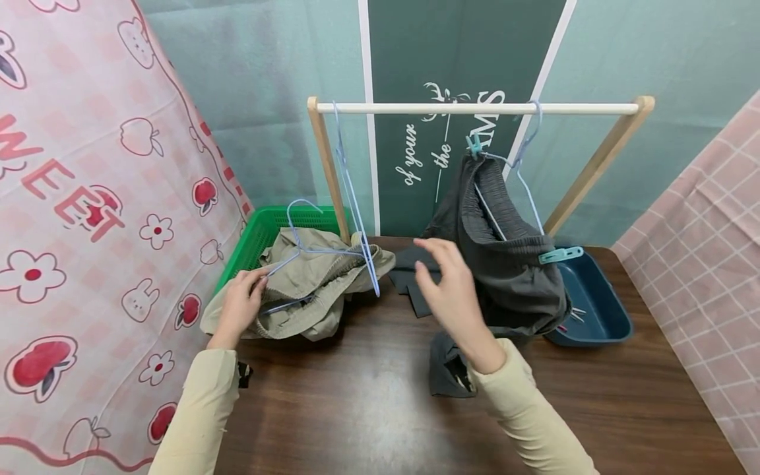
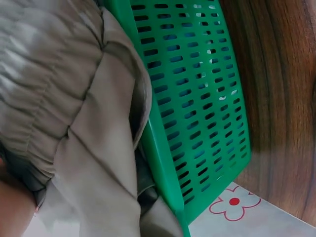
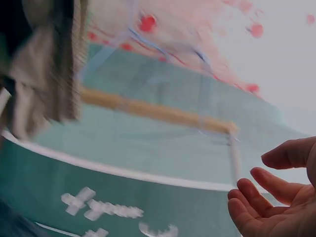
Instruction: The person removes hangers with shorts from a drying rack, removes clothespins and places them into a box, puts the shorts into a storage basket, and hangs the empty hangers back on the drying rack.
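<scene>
My left hand (image 1: 240, 305) grips the waistband edge of khaki elastic-waist pants (image 1: 305, 277) near the left end of a blue hanger (image 1: 305, 249). That hanger sits partly inside the waistband, its hook sticking up. In the left wrist view, the gathered waistband (image 2: 34, 74) fills the left side and little of the hand shows. My right hand (image 1: 448, 284) is in the air between the two garments, fingers loosely bent and nothing in them. Dark grey pants (image 1: 510, 264) hang to its right on another blue hanger (image 1: 525, 158), held by a teal clothespin (image 1: 561, 255) at each side.
A white-railed wooden rack (image 1: 415, 108) stands at the back, with a bare blue hanger (image 1: 356, 204) at its left. Behind the khaki pants is a green basket (image 1: 240, 247). A dark blue bin (image 1: 600, 310) with several clothespins stands right on the brown table (image 1: 368, 409).
</scene>
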`<state>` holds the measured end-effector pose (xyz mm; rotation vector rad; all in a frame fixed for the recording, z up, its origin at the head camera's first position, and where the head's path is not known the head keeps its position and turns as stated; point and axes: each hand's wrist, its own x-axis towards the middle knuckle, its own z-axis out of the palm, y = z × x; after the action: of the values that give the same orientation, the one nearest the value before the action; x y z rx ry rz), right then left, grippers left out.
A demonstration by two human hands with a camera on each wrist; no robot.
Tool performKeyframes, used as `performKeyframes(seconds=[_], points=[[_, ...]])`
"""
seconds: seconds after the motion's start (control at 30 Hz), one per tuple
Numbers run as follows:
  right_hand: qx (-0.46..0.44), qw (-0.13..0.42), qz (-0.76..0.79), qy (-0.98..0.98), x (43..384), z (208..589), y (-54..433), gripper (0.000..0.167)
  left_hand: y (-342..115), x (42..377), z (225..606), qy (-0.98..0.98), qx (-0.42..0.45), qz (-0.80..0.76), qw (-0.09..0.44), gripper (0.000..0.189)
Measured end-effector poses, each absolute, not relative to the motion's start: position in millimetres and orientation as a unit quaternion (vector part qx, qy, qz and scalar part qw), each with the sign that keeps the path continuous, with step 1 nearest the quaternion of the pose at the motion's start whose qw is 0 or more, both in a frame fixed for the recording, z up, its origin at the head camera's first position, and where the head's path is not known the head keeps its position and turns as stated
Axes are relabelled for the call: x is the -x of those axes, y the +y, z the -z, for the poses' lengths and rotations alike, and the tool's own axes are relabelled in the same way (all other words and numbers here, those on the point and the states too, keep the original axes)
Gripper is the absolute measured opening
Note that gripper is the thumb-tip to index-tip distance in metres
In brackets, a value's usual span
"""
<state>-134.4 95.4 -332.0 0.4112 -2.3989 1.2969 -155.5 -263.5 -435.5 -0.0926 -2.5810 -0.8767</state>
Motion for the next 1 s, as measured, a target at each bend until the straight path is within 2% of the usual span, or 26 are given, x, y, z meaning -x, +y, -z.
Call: performKeyframes(seconds=[0.33,0.53,0.63,0.73,0.93,1.0], points=[[-0.088,-0.001,-0.401,-0.912,195,395,68,0.042,-273,153,442,-0.886,0.039,0.362,0.287,0.014],[-0.132,-0.054,-0.423,-0.895,224,418,55,0.060,-280,150,439,-0.875,0.031,0.386,0.289,0.013],[-0.144,-0.075,-0.434,-0.886,231,420,48,0.063,-281,149,438,-0.878,0.036,0.383,0.286,0.013],[-0.137,-0.087,-0.431,-0.888,234,422,42,0.056,-281,149,439,-0.875,0.047,0.384,0.290,0.012],[-0.137,-0.061,-0.395,-0.906,236,430,37,0.019,-279,153,441,-0.875,0.082,0.358,0.316,0.009],[-0.134,-0.064,-0.385,-0.911,236,433,38,0.014,-277,154,441,-0.880,0.087,0.344,0.317,0.009]])
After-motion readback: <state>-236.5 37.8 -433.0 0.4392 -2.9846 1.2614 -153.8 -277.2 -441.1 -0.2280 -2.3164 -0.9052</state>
